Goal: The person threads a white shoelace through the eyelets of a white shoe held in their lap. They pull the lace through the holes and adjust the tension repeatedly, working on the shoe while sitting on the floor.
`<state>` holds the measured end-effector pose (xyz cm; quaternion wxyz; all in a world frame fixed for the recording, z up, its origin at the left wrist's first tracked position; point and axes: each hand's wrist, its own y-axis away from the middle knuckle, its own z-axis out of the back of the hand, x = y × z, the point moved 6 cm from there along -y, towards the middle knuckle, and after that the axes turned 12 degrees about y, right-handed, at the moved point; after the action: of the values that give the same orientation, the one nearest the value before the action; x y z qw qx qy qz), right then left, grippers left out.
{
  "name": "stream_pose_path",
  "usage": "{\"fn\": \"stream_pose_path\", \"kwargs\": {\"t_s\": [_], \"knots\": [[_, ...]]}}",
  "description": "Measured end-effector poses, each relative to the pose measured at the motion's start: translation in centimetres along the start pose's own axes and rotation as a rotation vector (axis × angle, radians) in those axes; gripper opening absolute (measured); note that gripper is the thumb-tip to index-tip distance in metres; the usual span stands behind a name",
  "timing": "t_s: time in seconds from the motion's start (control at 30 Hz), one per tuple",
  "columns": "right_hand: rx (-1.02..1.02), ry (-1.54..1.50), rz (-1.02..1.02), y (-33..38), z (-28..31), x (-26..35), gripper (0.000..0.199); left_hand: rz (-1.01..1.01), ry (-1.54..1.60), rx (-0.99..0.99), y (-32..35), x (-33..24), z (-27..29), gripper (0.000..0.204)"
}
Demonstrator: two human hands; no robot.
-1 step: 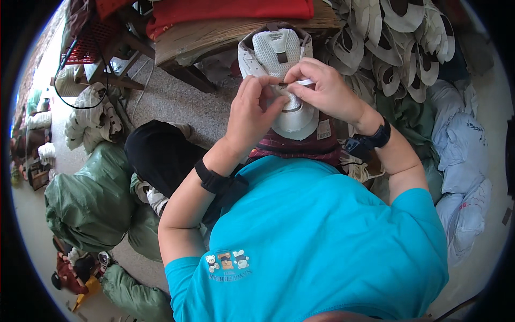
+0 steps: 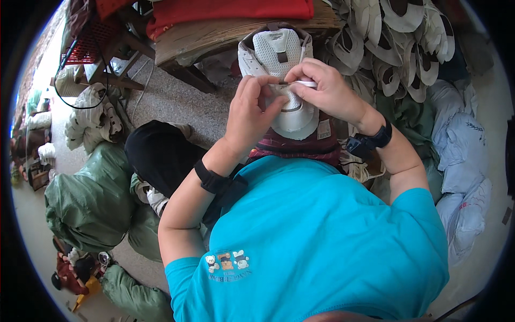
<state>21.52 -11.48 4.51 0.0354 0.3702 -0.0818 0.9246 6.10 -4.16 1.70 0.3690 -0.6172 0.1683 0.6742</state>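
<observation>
Shoe upper [image 2: 272,53], obscuring hands [image 2: 248,110], bench [image 2: 196,42] beyond

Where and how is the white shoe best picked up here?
Probably by the left side of the shoe's collar, coming from the left: its raised edge stands apart from the tongue and looks thin enough to pinch. The left hand and right hand take up the middle, and the rounded toe pointing at the person looks harder to grip.
</observation>
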Motion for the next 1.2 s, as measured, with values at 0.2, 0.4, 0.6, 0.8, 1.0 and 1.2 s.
{"fn": "stream_pose_path", "kwargs": {"t_s": [0.2, 0.4, 0.6, 0.8, 1.0, 1.2], "knots": [[-0.120, 0.177, -0.081, 0.8, 0.1, 0.5, 0.013, -0.009, 0.072, -0.036, 0.1, 0.6, -0.2, 0.037], [-0.099, 0.056, -0.047, -0.1, -0.5, 0.5, 0.015, -0.013, -0.003, -0.011, 0.0, 0.7, -0.2, 0.039], [-0.022, 0.119, -0.059, 0.2, 1.0, 0.1, 0.016, 0.002, -0.004, -0.023, -0.1, 0.3, -0.1, 0.039], [-0.129, 0.169, -0.055, -0.1, -0.7, 1.0, 0.011, -0.006, -0.035, -0.030, -0.1, 0.4, -0.1, 0.040], [-0.050, 0.060, 0.013, -0.4, 0.0, 1.0, 0.013, -0.060, -0.025, -0.024, -0.2, -0.1, 0.1, 0.035], [0.019, 0.063, -0.021, -0.6, -0.4, 0.5, 0.015, -0.317, -0.332, 0.010, -1.3, -1.1, 0.2, 0.014]]}}
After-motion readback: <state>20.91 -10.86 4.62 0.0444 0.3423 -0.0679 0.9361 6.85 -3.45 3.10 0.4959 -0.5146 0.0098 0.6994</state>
